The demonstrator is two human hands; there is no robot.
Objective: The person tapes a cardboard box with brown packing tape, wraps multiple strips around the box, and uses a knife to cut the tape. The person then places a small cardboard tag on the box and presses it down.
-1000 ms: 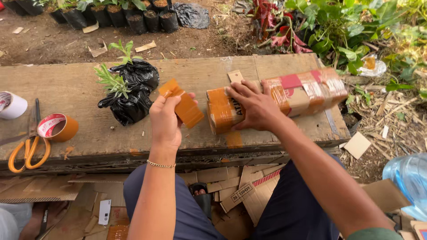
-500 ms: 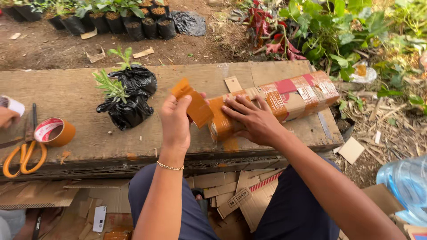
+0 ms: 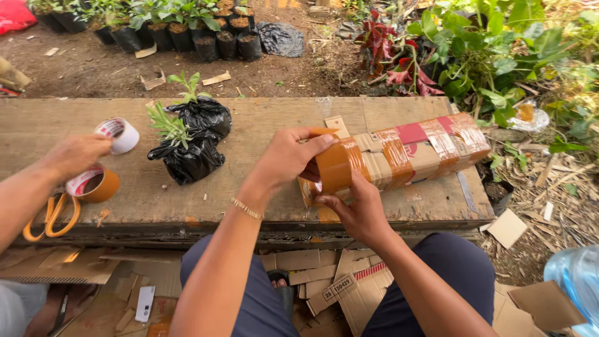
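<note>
— Wrapping looks well advanced: the long cardboard package [image 3: 405, 153] is already banded with brown tape along most of its length, and a red patch is seen near its far end. What is held at the near end?

— A strip of brown tape [image 3: 334, 167] is being pressed over that end. It is pinched at its top by the left hand [image 3: 284, 159], fingers closed on its upper edge, while its lower part is pressed against the cardboard by the right hand [image 3: 355, 209], thumb and fingers narrowed around it.

— So what is judged to be left?

— The near end cap appears to be the last bare part; the strip is not yet smoothed flat. Whether the underside is taped cannot be told.

— And where does the package lie, and which way does it run?

— It is laid flat on the wooden plank bench [image 3: 262, 112], toward its right side. Its long axis runs from the near end at the hands, up and to the right, the far end pointing toward the green plants [image 3: 493, 50].

— What else is on the bench?

— Two seedlings in black bags [image 3: 193, 137] are set left of the hands, well apart from the package. Further left, another person's hand [image 3: 75, 156] is at a white tape roll [image 3: 118, 134], with a brown tape roll [image 3: 93, 184] and orange-handled scissors [image 3: 53, 215] beside it.
</note>
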